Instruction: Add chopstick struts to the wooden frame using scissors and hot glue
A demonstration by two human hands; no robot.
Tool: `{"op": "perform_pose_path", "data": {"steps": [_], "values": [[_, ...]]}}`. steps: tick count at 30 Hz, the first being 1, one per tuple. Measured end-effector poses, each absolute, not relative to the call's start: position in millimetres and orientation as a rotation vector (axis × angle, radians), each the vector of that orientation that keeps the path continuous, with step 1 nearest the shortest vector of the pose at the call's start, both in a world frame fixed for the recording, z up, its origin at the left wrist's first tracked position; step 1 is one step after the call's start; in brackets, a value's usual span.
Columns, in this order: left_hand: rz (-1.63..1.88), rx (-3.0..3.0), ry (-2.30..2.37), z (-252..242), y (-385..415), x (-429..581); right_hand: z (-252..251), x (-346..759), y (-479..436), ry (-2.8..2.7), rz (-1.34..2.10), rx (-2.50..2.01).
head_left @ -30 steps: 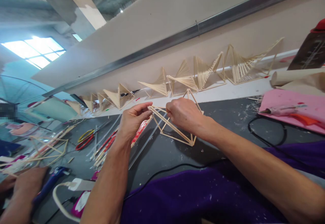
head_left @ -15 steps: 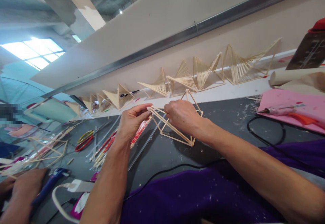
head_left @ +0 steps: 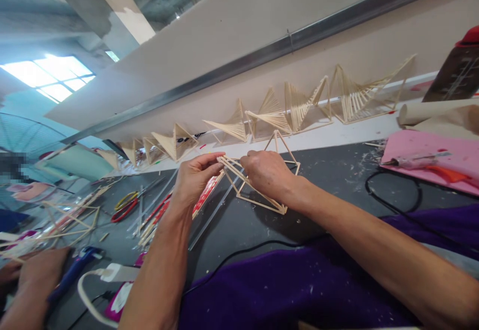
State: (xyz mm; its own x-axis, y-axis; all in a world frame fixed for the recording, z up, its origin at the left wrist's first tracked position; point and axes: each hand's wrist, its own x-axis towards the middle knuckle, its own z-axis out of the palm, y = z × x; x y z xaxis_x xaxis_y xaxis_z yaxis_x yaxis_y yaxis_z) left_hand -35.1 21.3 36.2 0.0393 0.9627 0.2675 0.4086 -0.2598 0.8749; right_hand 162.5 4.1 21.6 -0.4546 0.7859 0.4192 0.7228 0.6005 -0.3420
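Note:
A frame of thin wooden sticks (head_left: 258, 202) stands on the dark grey tabletop (head_left: 329, 180), its peak rising behind my right hand. My left hand (head_left: 198, 175) pinches the frame's left corner between thumb and fingertips, where several sticks meet. My right hand (head_left: 267, 173) is closed over the sticks on the near side of the frame; its fingertips are hidden, so what exactly they hold cannot be made out. Under the frame's left end lie a clear glue stick (head_left: 215, 215) and a red-and-white packet (head_left: 204, 195).
Finished stick models (head_left: 309, 103) line the back ledge. Scissors (head_left: 125, 206), a blue glue gun (head_left: 77, 270) and a power strip (head_left: 119, 300) lie left, near a co-worker's hand (head_left: 43, 275). Pink foam (head_left: 422, 155) and a black cable (head_left: 392, 195) are at right.
My right hand has shifted slightly left and down along the sticks. The left hand keeps its pinch at the corner, and the frame has barely moved.

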Motion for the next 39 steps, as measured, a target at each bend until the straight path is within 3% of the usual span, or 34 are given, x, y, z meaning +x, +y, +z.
{"op": "perform_pose_path", "data": {"steps": [39], "values": [[1.166,1.764,1.333,36.5,22.0,-29.0,18.1,165.6,13.1,-2.24,0.236,-1.279]]}}
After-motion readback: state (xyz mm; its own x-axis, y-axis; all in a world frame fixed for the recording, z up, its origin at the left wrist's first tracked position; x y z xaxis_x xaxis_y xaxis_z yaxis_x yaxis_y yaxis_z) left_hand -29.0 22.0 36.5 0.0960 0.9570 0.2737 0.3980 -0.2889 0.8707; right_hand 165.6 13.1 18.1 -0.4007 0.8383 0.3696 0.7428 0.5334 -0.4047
